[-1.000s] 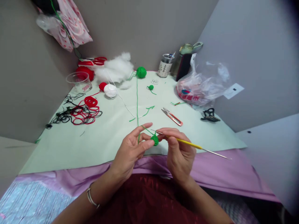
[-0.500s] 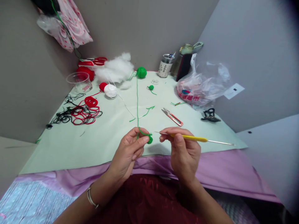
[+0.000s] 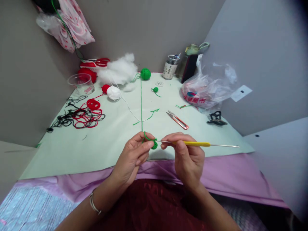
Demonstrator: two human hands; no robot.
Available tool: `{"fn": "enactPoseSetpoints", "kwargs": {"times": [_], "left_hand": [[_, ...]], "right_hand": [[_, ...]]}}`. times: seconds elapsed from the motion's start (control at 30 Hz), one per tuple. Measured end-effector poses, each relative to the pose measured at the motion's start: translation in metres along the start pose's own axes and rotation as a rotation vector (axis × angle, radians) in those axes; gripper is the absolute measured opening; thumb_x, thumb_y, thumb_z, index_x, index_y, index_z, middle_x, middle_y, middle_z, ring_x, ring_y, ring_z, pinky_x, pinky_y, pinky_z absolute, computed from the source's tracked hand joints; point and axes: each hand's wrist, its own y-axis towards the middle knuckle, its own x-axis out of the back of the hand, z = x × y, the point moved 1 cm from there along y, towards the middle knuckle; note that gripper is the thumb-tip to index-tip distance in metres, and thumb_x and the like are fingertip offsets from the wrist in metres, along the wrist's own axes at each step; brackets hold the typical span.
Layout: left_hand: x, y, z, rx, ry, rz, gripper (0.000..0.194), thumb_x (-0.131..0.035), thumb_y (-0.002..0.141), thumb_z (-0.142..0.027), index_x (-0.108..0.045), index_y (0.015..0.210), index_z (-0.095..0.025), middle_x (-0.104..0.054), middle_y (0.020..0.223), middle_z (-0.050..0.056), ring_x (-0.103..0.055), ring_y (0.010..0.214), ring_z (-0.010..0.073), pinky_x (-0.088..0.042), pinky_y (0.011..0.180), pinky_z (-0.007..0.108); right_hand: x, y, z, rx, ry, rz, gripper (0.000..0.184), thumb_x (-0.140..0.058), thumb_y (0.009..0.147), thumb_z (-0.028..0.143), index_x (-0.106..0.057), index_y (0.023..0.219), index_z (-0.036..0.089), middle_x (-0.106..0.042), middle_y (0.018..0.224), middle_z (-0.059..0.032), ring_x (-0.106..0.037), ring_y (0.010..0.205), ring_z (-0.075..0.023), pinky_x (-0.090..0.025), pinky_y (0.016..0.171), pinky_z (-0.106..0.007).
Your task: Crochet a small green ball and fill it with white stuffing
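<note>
Between the thumb and fingers of my left hand (image 3: pixel 136 150) is a small green crochet piece (image 3: pixel 154 145). Green yarn (image 3: pixel 141 106) runs from it up the table to a green yarn ball (image 3: pixel 145 74). My right hand (image 3: pixel 189 155) is closed around the yellow handle of a crochet hook (image 3: pixel 196 143), held nearly level. Its thin left tip reaches the top edge of the green piece; whether it passes through a loop I cannot tell. The hook's other metal end points right, past my hand.
Thread snips (image 3: pixel 178 120) lie beyond my right hand, near a plastic bag (image 3: pixel 204 86) and a black hair clip (image 3: pixel 216 118). Tangled red and black yarn (image 3: pixel 83 114), a clear cup (image 3: pixel 81 84), a white yarn ball (image 3: pixel 114 93) and white stuffing (image 3: pixel 119 70) occupy the left side.
My right hand has shifted slightly left and the hook with it, so its tip, apart from the green piece before, is now at its edge. My left hand has barely moved.
</note>
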Motion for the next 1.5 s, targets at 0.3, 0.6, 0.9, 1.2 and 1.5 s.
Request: {"fn": "enactPoseSetpoints", "kwargs": {"times": [0.3,0.6,0.9,1.2,1.5], "left_hand": [[-0.001,-0.001,-0.002,0.012,0.011,-0.01,0.016,-0.082,0.083,-0.024,-0.068,0.088,-0.016,-0.039,0.053,-0.012,-0.016,0.041,0.0006,-0.01,0.043,0.02],[-0.001,-0.002,0.002,-0.055,0.097,-0.075,0.02,-0.083,0.081,-0.027,-0.068,0.088,-0.017,-0.045,0.062,-0.009,-0.02,0.044,0.0011,-0.012,0.043,0.02],[-0.003,-0.004,0.005,-0.037,0.111,-0.031,0.035,-0.084,0.081,-0.027,-0.07,0.113,-0.02,-0.059,0.083,-0.004,-0.029,0.049,0.001,-0.017,0.044,0.02],[-0.001,-0.003,0.003,0.055,0.012,0.014,0.025,-0.082,0.082,-0.027,-0.071,0.102,-0.016,-0.041,0.059,-0.011,-0.015,0.042,-0.0002,-0.01,0.043,0.02],[0.002,-0.001,0.002,0.054,-0.029,0.024,0.017,-0.08,0.085,-0.024,-0.073,0.097,-0.015,-0.039,0.056,-0.012,-0.014,0.042,-0.0007,-0.011,0.043,0.017]], "right_hand": [[0.0,0.0,0.0,0.0,-0.048,0.0,0.022,-0.055,0.104,0.025,-0.076,0.101,0.023,-0.073,0.088,-0.0033,-0.068,0.075,-0.0168,-0.056,0.069,-0.034],[-0.001,-0.001,0.007,0.121,-0.228,0.072,0.024,-0.053,0.102,0.013,-0.075,0.107,0.025,-0.074,0.092,-0.0027,-0.069,0.083,-0.0172,-0.056,0.075,-0.034],[-0.001,-0.004,0.005,0.274,-0.399,0.062,0.027,-0.055,0.1,0.009,-0.072,0.112,0.025,-0.076,0.096,-0.0041,-0.07,0.09,-0.0191,-0.057,0.079,-0.037],[0.002,0.002,0.005,0.126,-0.253,-0.088,0.021,-0.056,0.103,0.02,-0.076,0.102,0.025,-0.073,0.087,-0.0027,-0.068,0.074,-0.017,-0.055,0.068,-0.034],[0.001,0.0,0.012,0.126,-0.125,-0.029,0.021,-0.055,0.103,0.022,-0.075,0.1,0.024,-0.071,0.085,-0.0034,-0.065,0.073,-0.0171,-0.053,0.064,-0.034]]}}
